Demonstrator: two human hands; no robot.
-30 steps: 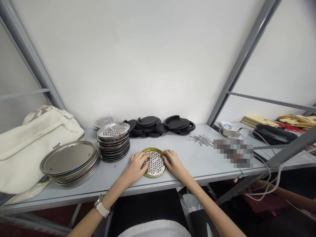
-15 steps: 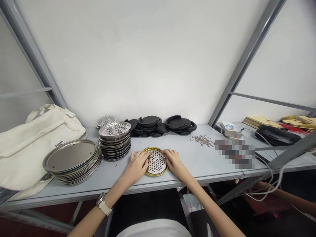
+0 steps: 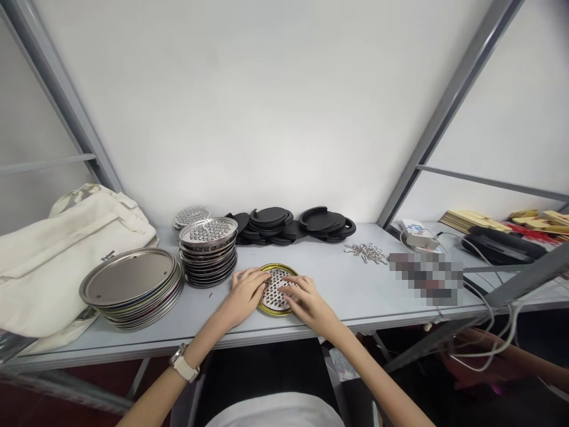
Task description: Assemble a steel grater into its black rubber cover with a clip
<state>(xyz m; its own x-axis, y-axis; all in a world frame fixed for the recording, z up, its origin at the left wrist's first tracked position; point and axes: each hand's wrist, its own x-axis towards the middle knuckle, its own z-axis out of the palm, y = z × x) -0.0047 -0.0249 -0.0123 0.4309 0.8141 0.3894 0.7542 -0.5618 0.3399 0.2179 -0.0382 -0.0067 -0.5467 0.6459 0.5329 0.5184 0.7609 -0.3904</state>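
A round metal grater plate (image 3: pixel 273 295) with rows of raised holes lies flat inside a gold-rimmed round lid (image 3: pixel 276 313) near the table's front edge. My left hand (image 3: pixel 246 298) curls over the left rim, fingers together and gripping the lid's edge; its fingertips reach onto the grater. Over the right part, my right hand (image 3: pixel 313 305) has its fingers spread, the tips on or just above the grater's surface. To the left stand a stack of round grater plates (image 3: pixel 208 231) and a stack of plain round metal lids (image 3: pixel 131 279).
Black round pieces (image 3: pixel 271 216) with cut-out edges are heaped along the wall. A pile of small metal clips (image 3: pixel 367 253) lies right of them. A cream bag (image 3: pixel 66 255) fills the left end. Metal posts and white cables (image 3: pixel 489 350) stand at the right, with another person's arm below.
My right hand has shifted left from the lid's right rim, and its fingers have spread out over the grater. My left hand stays on the left rim.
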